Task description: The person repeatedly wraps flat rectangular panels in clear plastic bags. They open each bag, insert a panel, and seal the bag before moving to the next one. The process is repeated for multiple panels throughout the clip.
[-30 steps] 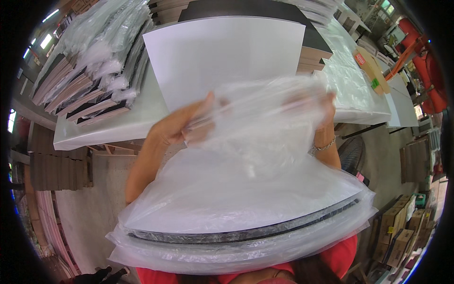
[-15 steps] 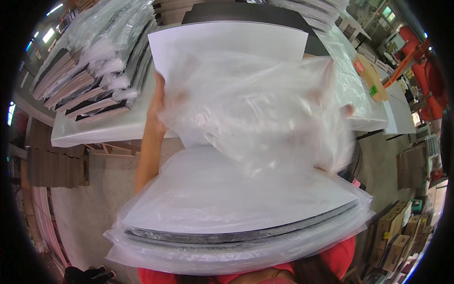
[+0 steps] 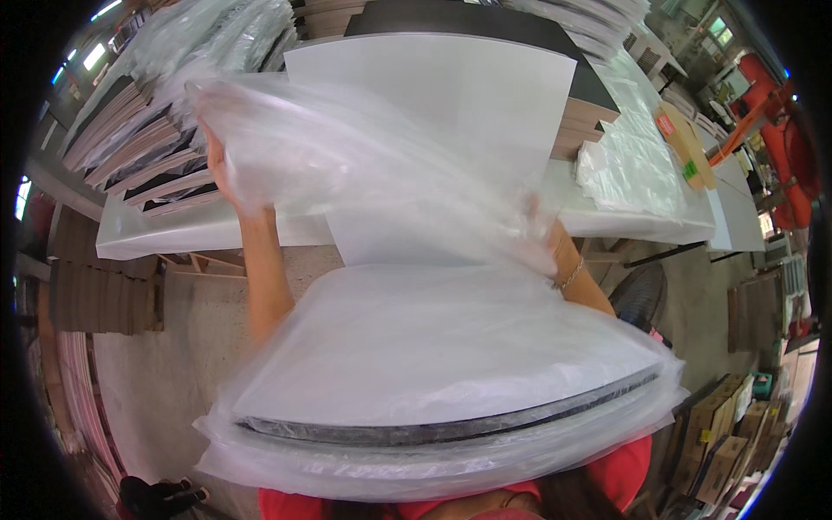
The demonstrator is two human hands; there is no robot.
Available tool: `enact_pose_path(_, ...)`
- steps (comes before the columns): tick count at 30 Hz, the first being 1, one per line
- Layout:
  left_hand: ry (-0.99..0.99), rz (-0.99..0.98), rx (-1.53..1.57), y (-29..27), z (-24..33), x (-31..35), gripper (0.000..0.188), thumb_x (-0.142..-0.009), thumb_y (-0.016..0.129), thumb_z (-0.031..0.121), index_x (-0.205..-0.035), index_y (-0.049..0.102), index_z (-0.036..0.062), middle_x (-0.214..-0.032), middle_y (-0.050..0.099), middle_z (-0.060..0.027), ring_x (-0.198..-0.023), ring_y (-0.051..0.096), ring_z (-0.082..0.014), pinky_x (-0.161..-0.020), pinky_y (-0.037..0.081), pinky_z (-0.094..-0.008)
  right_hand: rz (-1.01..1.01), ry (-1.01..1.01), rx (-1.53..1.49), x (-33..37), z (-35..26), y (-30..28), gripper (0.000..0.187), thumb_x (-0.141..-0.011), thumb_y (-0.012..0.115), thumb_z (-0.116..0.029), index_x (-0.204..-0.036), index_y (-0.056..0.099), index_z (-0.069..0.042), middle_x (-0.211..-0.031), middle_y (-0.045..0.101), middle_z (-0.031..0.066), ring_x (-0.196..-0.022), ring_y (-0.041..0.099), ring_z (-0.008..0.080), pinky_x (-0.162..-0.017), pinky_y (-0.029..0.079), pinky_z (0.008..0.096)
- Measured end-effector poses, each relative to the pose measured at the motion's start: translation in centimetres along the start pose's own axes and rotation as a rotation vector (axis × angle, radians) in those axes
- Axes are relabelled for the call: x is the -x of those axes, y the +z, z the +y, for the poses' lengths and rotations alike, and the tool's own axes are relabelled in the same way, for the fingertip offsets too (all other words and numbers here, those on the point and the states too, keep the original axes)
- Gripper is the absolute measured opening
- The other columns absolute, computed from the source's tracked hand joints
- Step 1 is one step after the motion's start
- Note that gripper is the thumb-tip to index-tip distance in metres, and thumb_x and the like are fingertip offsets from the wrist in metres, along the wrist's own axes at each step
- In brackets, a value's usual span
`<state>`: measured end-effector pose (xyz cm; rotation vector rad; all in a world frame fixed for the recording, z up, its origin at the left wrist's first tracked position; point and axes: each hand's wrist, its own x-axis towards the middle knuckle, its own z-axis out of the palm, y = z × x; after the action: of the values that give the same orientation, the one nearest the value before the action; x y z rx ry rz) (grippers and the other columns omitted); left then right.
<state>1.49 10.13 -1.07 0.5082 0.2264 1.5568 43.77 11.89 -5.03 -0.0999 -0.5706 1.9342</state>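
Observation:
A clear plastic bag is stretched slantwise in the air between my two hands, blurred by motion. My left hand is raised at the bag's upper left end, its fingers closed on the film and partly covered by it. My right hand is lower, at the bag's other end, also closed on it but smeared; a bracelet circles that wrist. Behind the bag stands a large white board. Close to my body lies a stack of white sheets in plastic, with a dark edge showing along its near side.
Plastic-wrapped boards are piled at the table's left. Dark-topped boards stand behind the white board. Flat plastic bags and an open cardboard box lie at the right of the white table. A fan stands below.
The plastic bag has gone from bunched before the white board to stretched slantwise. My left hand has moved left and up; my right hand has moved left and down.

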Motion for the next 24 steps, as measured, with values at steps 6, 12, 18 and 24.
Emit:
enact_pose_path(6, -0.539, -0.187, -0.499, -7.3, -2.0, 5.4, 0.061, -0.080, 0.068, 0.027, -0.130, 0.045, 0.0020, -0.117, 0.057, -0.0139, -0.079, 0.059, -0.0155, -0.072, 0.048, -0.0272, -0.664, -0.130, -0.092, 0.0, -4.7, 3.2, 0.078, -0.088, 0.045, -0.061, -0.142, 0.027, -0.008, -0.134, 0.044, 0.0136, -0.118, 0.046, 0.0266, -0.102, 0.035, 0.0447)
enact_pose_path(12, -0.011, 0.180, -0.458, -3.9, 3.4, 5.5, 0.054, -0.081, 0.067, 0.018, -0.129, 0.047, 0.0022, -0.116, 0.058, -0.0137, -0.080, 0.060, -0.0165, -0.075, 0.048, -0.0278, -0.187, -0.104, 0.428, 1.3, -4.2, -7.0, 0.084, -0.084, 0.056, -0.055, -0.143, 0.025, -0.005, -0.139, 0.039, 0.0161, -0.122, 0.044, 0.0266, -0.104, 0.035, 0.0429)
enact_pose_path(18, 0.187, 0.257, -0.877, -0.4, 6.0, -0.9, 0.048, -0.082, 0.066, 0.008, -0.127, 0.050, 0.0023, -0.115, 0.058, -0.0134, -0.082, 0.060, -0.0175, -0.078, 0.048, -0.0284, 0.071, -0.260, 1.009, -3.2, -8.3, 6.3, 0.068, -0.076, 0.067, -0.004, -0.136, 0.036, -0.008, -0.098, 0.059, 0.0058, -0.090, 0.058, 0.0161, -0.079, 0.048, 0.0269)
enact_pose_path(24, 0.816, 0.147, -1.932, 3.4, 4.0, -7.3, 0.051, -0.068, 0.056, -0.007, -0.116, 0.061, 0.0099, -0.108, 0.057, -0.0115, -0.093, 0.058, -0.0219, -0.077, 0.047, -0.0329, 0.326, -0.864, 1.729, -9.4, -9.4, 4.6, 0.057, -0.070, 0.051, 0.012, -0.121, 0.057, -0.012, -0.082, 0.051, 0.0020, -0.071, 0.051, 0.0156, -0.066, 0.044, 0.0263)
